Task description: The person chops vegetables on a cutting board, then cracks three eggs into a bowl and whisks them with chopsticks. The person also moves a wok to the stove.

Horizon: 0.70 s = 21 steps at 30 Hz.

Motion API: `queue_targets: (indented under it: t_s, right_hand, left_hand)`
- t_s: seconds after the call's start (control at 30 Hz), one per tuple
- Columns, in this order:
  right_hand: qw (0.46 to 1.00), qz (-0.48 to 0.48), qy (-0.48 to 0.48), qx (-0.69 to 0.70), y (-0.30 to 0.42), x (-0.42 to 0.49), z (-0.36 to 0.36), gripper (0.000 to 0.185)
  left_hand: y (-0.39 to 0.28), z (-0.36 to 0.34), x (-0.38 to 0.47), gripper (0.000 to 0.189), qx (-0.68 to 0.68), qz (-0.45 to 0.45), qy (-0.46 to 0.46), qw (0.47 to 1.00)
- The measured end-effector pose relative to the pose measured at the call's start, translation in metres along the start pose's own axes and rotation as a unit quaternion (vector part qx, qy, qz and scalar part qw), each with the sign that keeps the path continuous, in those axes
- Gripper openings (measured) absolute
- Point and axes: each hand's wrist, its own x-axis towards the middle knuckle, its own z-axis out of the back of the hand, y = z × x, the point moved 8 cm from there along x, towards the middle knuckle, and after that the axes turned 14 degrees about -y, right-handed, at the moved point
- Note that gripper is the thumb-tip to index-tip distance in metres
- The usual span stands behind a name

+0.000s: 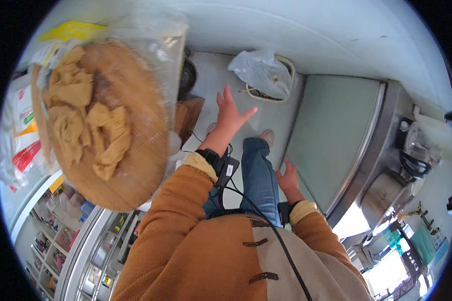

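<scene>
My left hand is raised over the floor, fingers spread, with nothing in it. It is nearest to a waste bin lined with a clear plastic bag. My right hand hangs lower, beside my jeans and near a greenish cabinet panel; its fingers are apart and hold nothing. To the left is a round wooden board, somewhat blurred. Several folded tan pieces of what look like dough or bean curd sheets lie on its left part.
Plastic packages lie left of the board. A brown box and a dark round object stand on the floor. At right, a steel counter edge runs past a metal pot. Glass-fronted shelves are at lower left.
</scene>
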Motion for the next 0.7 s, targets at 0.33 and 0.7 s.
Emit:
queue_targets:
  t_s: [0.33,0.7]
  right_hand:
    - [0.999,0.023,-0.023,0.003,-0.033,-0.029,-0.074,0.067]
    - [0.998,-0.024,0.018,0.05,-0.032,-0.016,-0.078,0.07]
  left_hand:
    - [0.055,-0.13,0.131,0.137,-0.002,-0.015,-0.068,0.998]
    - [0.03,-0.289,0.12,0.093,0.308,-0.341,0.118,0.88]
